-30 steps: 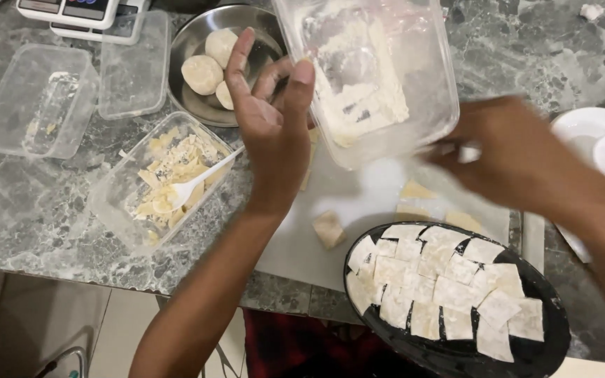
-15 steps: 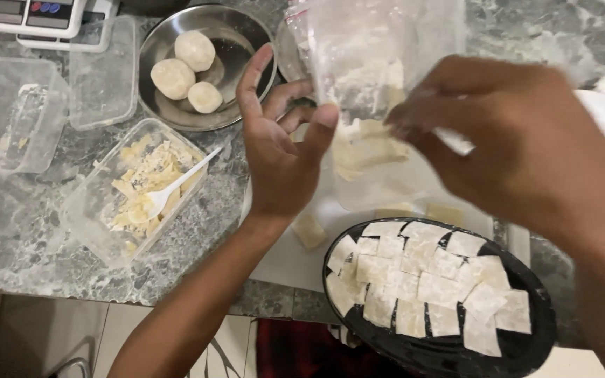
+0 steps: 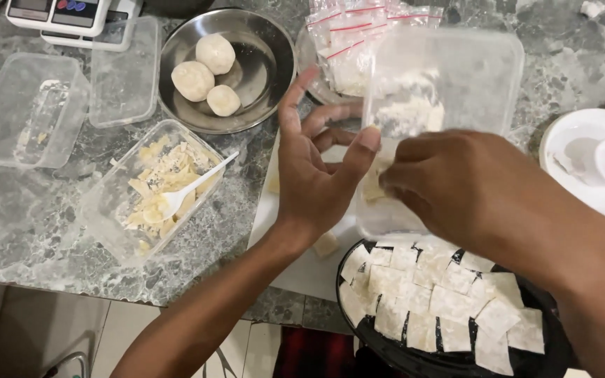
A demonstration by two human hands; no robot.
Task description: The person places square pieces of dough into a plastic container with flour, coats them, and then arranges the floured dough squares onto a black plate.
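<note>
My left hand [image 3: 313, 175] is held palm-up with its fingers spread, and its thumb tip rests against the left wall of a clear plastic container [image 3: 456, 77]. The container is dusted with flour and has pale dough pieces inside. My right hand [image 3: 470, 192] reaches into it from the right, fingertips pinched on a small dough square [image 3: 374, 187]. Just below, a black plate [image 3: 386, 353] carries several floured dough squares [image 3: 442, 301] laid in overlapping rows.
A steel bowl [image 3: 260, 77] holds three dough balls. A clear tub [image 3: 99, 210] has yellowish filling and a white plastic spoon [image 3: 194, 185]. An open clear box [image 3: 8, 119], a lid [image 3: 124, 70], a scale [image 3: 71, 14], zip bags [image 3: 348, 42] and a white dish [image 3: 582, 175] ring a white board [image 3: 281, 217].
The clear container has come down from its raised, tilted position to sit low over the board. My left hand let go and opened beside it. My right hand moved into it.
</note>
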